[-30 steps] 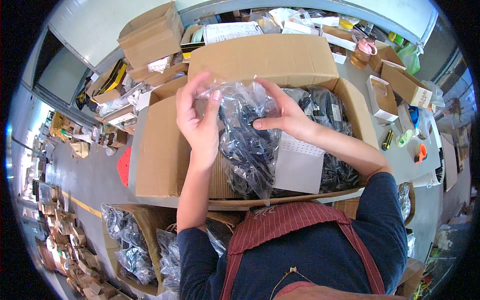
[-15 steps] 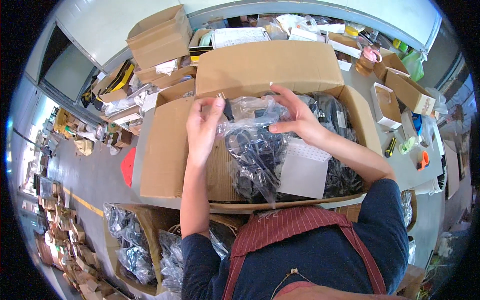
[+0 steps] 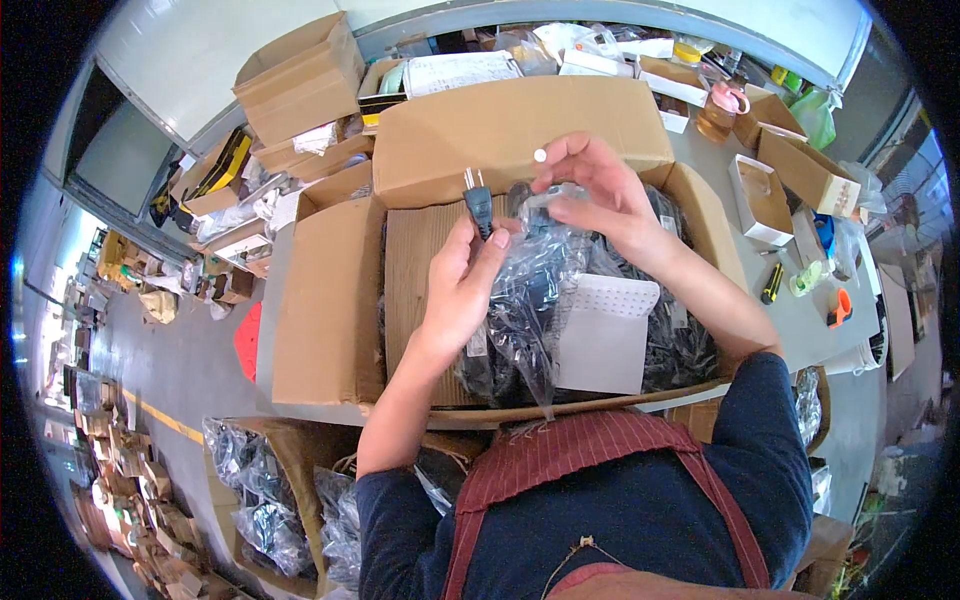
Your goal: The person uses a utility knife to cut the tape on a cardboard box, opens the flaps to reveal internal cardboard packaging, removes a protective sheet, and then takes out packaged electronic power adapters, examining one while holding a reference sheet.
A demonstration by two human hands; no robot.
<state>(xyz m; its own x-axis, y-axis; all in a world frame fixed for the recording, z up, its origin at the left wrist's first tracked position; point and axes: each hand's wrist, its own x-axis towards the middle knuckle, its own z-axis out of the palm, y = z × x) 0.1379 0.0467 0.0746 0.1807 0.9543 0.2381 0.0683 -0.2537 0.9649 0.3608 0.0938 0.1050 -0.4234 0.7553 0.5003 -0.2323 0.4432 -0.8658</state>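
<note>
So, my left fingers point(image 3: 488, 258) pinch the plug point(image 3: 479, 208) upright! My right fingers point(image 3: 578, 213) grip the bag point(image 3: 533, 285) just beside it, all this over the open box point(image 3: 325, 300).

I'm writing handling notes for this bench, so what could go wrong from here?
The black two-tone-free plug in the left hand has bare metal prongs pointing up, which might snag the thin, clear plastic bag beside it. The small, round white dot on a fingertip of the right hand could drop off or catch on the bag.
</note>
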